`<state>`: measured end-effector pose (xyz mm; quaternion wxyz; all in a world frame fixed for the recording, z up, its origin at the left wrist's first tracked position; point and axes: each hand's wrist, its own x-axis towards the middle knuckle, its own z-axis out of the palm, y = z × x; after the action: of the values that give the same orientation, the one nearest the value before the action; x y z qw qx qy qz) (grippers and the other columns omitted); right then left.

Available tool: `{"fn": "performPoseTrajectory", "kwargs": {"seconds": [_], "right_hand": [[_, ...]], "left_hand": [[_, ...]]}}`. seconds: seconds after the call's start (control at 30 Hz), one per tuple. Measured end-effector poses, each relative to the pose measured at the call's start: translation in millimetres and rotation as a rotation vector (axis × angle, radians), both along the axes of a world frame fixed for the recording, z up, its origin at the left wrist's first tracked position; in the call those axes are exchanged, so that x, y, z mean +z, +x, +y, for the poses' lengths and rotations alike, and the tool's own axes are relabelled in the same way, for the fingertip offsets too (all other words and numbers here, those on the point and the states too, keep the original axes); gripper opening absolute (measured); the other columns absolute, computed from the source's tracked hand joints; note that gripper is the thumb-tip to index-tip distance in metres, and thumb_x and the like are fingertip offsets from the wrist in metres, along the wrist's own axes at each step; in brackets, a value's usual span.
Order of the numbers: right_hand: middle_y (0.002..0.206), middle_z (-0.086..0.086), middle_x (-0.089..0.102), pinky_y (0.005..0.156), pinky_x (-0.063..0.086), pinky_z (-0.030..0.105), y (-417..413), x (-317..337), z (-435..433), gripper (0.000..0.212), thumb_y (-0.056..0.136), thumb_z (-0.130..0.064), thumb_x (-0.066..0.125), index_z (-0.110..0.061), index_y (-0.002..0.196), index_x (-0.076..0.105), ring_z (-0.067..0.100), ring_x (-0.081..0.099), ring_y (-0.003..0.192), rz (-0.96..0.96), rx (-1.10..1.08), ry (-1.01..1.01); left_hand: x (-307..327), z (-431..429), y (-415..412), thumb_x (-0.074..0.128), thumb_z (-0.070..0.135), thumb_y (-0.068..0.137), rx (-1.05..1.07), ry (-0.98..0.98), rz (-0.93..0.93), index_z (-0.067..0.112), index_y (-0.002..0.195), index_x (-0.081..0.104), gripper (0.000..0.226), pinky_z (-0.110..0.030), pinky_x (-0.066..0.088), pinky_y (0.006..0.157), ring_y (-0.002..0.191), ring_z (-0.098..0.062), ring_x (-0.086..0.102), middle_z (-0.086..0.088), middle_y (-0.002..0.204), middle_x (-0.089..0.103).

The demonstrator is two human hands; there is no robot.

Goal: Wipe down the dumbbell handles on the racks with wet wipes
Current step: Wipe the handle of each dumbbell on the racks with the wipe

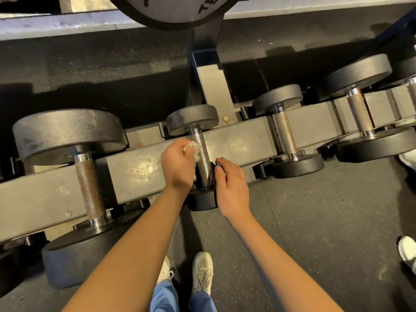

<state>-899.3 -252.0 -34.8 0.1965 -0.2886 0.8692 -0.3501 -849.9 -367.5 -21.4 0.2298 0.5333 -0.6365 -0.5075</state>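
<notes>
The left hand (177, 167) pinches a small white wipe (194, 150) in its curled fingers (179, 147). It holds the wipe against the left side of the handle (201, 143). That handle belongs to the small dumbbell (192, 119) in the middle of the rack (238, 143). The right hand (233, 188) is at the near end of the dumbbell, with its fingers (222, 164) bent over it. I cannot tell how tight that hold is.

What could go wrong? The wipe is scrunched into a little ball, so it touches only one side. The right side and the bottom of the handle may stay dirty unless the wipe goes all the way round. The handle looks rough, so it may tear bits off the wipe. If the right hand turns or lifts the dumbbell too much, it could roll out of its place and drop to the floor (304, 221). The shoes (202, 271) are right below. Fingers could also get squeezed between handle and rack.
</notes>
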Motion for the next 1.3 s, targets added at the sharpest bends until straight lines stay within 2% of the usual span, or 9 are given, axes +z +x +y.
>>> {"fn": "performPoseTrajectory", "kwargs": {"seconds": [0.17,0.23,0.37,0.47,0.7,0.97,1.1,1.2,1.3], "right_hand": [[0.125,-0.002,0.059,0.093,0.03,0.02,-0.5,-0.9,1.0,0.047,0.094,-0.036,0.031,-0.015,0.127,0.058,0.012,0.043,0.117,0.009,0.003,-0.003],[0.122,-0.001,0.06,0.09,0.031,0.021,0.1,-0.1,1.1,0.045,0.094,-0.035,0.032,-0.015,0.124,0.059,0.012,0.044,0.115,0.009,0.002,-0.01],[0.123,-0.001,0.06,0.092,0.031,0.022,0.5,0.4,0.7,0.046,0.094,-0.036,0.032,-0.014,0.123,0.059,0.015,0.045,0.116,0.01,0.008,-0.007],[0.123,-0.001,0.06,0.093,0.031,0.022,0.5,-0.4,0.7,0.046,0.094,-0.037,0.032,-0.015,0.124,0.059,0.015,0.045,0.117,0.01,0.006,-0.005],[0.124,0.001,0.06,0.093,0.032,0.023,-0.4,-2.9,1.0,0.046,0.094,-0.036,0.032,-0.013,0.122,0.061,0.017,0.046,0.117,0.023,0.013,-0.002],[0.116,-0.001,0.062,0.089,0.033,0.024,-0.3,0.5,-0.8,0.04,0.095,-0.034,0.034,-0.014,0.116,0.062,0.016,0.047,0.112,0.013,0.015,-0.016],[0.12,0.0,0.061,0.094,0.034,0.026,0.0,-1.1,-0.6,0.043,0.094,-0.035,0.034,-0.014,0.12,0.061,0.016,0.046,0.115,0.008,0.015,-0.009],[0.114,0.002,0.062,0.087,0.031,0.023,-0.4,2.3,-0.9,0.036,0.097,-0.029,0.037,-0.012,0.115,0.062,0.015,0.047,0.108,0.007,0.019,-0.014],[0.105,0.006,0.063,0.082,0.031,0.025,1.1,8.0,-0.7,0.027,0.099,-0.021,0.04,-0.008,0.108,0.062,0.009,0.04,0.096,-0.005,0.021,-0.02]], "left_hand": [[-3.6,29.0,20.2,0.057,0.008,0.092,-0.189,-0.055,-0.023,-0.002,0.075,0.063,0.02,-0.029,0.042,0.057,0.059,-0.014,0.047,-0.017,0.069,0.06],[-0.7,26.3,22.0,0.059,0.008,0.09,-0.224,-0.071,-0.04,0.003,0.091,0.065,0.008,-0.03,0.047,0.063,0.067,-0.019,0.056,-0.012,0.074,0.062],[6.8,12.7,13.3,0.059,0.008,0.092,-0.128,0.102,0.016,0.016,0.138,0.046,0.048,-0.006,0.044,0.057,0.067,-0.007,0.057,-0.001,0.079,0.061],[5.5,7.1,7.5,0.055,0.009,0.094,-0.06,0.077,0.027,0.01,0.126,0.06,0.032,-0.015,0.052,0.068,0.086,-0.014,0.065,-0.001,0.099,0.067],[-14.3,22.9,14.7,0.054,0.015,0.092,-0.18,-0.073,-0.076,0.014,0.076,0.061,0.018,-0.034,0.047,0.063,0.073,-0.021,0.057,-0.007,0.08,0.062],[6.2,-9.4,-5.3,0.058,0.009,0.092,-0.027,-0.088,-0.009,0.013,0.079,0.059,0.013,-0.008,0.039,0.051,0.063,-0.002,0.05,0.008,0.069,0.054],[1.9,0.1,-5.1,0.056,0.016,0.094,-0.106,-0.099,-0.107,0.007,0.074,0.061,0.022,-0.022,0.036,0.051,0.06,-0.009,0.05,0.0,0.069,0.058],[2.5,12.8,9.9,0.054,0.013,0.095,-0.182,-0.015,-0.065,-0.001,0.071,0.063,0.029,-0.012,0.044,0.059,0.075,-0.01,0.062,-0.002,0.08,0.067],[5.1,14.2,17.1,0.052,0.002,0.09,-0.259,0.073,-0.078,-0.007,0.07,0.061,0.024,-0.031,0.05,0.065,0.063,-0.008,0.056,-0.004,0.069,0.063]]}}
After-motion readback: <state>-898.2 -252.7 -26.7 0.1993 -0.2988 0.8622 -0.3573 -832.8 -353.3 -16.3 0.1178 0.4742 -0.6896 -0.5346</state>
